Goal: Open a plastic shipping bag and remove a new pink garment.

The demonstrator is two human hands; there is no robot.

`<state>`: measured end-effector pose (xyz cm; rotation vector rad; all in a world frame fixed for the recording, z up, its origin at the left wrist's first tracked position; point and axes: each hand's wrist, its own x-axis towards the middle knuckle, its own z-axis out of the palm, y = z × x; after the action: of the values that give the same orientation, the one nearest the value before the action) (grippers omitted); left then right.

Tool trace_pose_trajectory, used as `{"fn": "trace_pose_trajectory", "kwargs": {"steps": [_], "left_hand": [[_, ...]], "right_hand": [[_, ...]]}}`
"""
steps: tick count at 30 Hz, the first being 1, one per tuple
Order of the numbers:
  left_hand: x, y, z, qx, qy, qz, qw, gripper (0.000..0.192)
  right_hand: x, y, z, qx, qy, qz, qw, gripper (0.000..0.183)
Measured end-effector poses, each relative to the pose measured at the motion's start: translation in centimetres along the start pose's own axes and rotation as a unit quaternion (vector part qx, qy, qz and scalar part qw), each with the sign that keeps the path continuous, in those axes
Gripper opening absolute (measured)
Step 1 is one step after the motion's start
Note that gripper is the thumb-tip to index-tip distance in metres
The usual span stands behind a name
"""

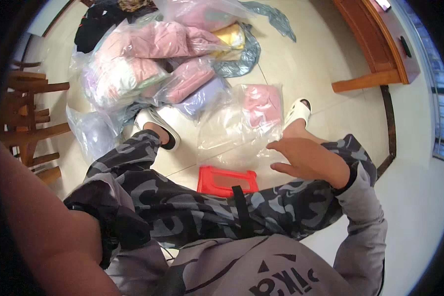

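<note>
My right hand (309, 159) hovers over the right knee, thumb and fingers apart, its fingertips near the edge of a clear plastic bag (222, 137). A folded pink cloth item (262, 105) lies at that bag's far right part. My left hand (48, 229) looms very large and blurred at the lower left, close to the camera; its fingers are hidden. A red plastic frame-like item (227, 181) sits on the floor between the legs. Beyond the feet spreads a pile of clear bags with pink cloth (159, 39), a lavender bundle (203, 94) and a yellow cloth item (231, 35).
Wooden chair legs (33, 129) stand at the left. A wooden piece of furniture (377, 44) stands at the upper right, its foot on the tiles. Black cloth (96, 27) and a grey-blue plastic bag (275, 18) lie at the back. White slippers (157, 125) are on the feet.
</note>
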<state>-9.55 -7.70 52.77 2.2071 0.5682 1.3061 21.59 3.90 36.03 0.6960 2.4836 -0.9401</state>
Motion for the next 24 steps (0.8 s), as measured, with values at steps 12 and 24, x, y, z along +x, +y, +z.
{"fn": "trace_pose_trajectory", "kwargs": {"steps": [12, 24], "left_hand": [[1.9, -0.3, 0.3, -0.021, -0.041, -0.009, 0.999, 0.03], [3.6, -0.3, -0.1, 0.015, -0.132, -0.026, 0.991, 0.031]], "right_hand": [[0.7, 2.5, 2.0, -0.016, -0.01, 0.102, 0.995, 0.045], [12.7, 15.3, 11.5, 0.104, 0.125, 0.225, 0.961, 0.044]]}}
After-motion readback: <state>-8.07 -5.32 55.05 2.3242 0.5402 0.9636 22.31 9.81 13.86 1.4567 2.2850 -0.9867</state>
